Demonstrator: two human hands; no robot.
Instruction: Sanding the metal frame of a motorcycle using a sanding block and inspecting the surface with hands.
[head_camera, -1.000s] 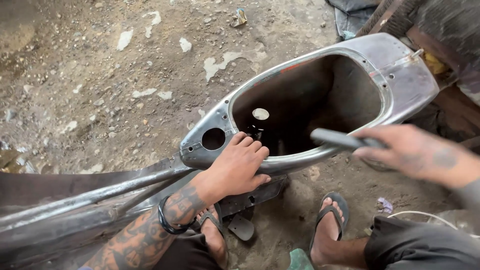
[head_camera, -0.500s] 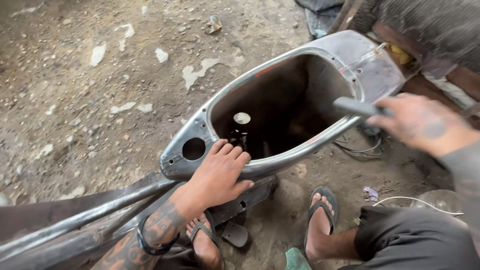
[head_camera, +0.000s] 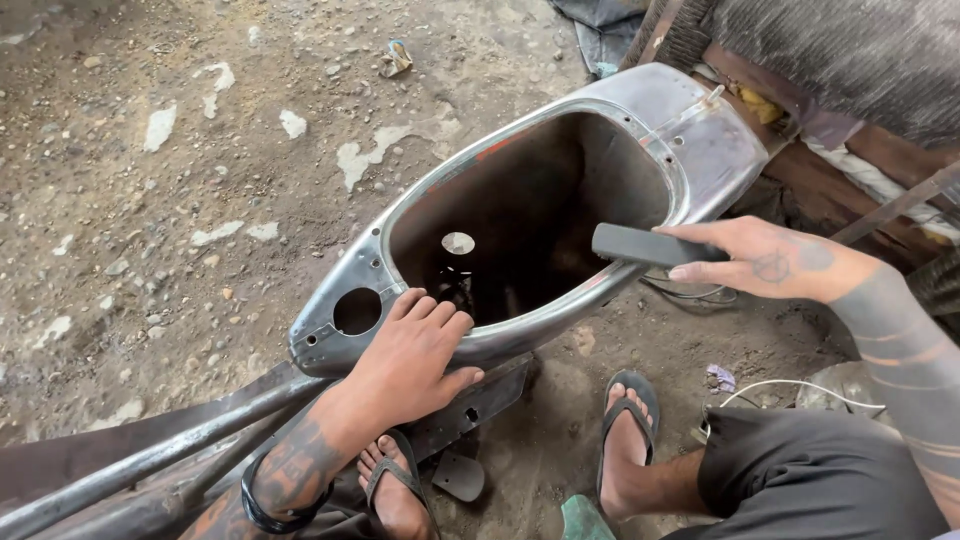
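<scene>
Centrally, a bare metal scooter body shell is being steadied on the dirt ground, its long axis running from 7 o'clock to 1 o'clock, the narrow end with 1 round hole pointing toward 7 o'clock and the broad rounded end toward 1 o'clock. Its open cavity is being turned upward toward the camera, and 1 small pale disc is being seen inside it. No label or sign is being made out on the shell; only 1 crumpled bit of packaging is lying on the ground at 12 o'clock, with pale flat scraps scattered toward 10 o'clock.

The left hand is being pressed flat on the shell's near rim at 6 o'clock, fingers spread and grasping nothing. The right hand is being held at 3 o'clock, its fingers clenched around a dark grey bar-shaped handle, which is pointing toward 9 o'clock over the shell's right rim; the working end of that tool cannot be told.

Below, 2 sandalled feet are being planted on the ground at 6 o'clock, and grey metal tubes are slanting off toward 8 o'clock. A white cable is lying at 4 o'clock beside dark shorts.
</scene>
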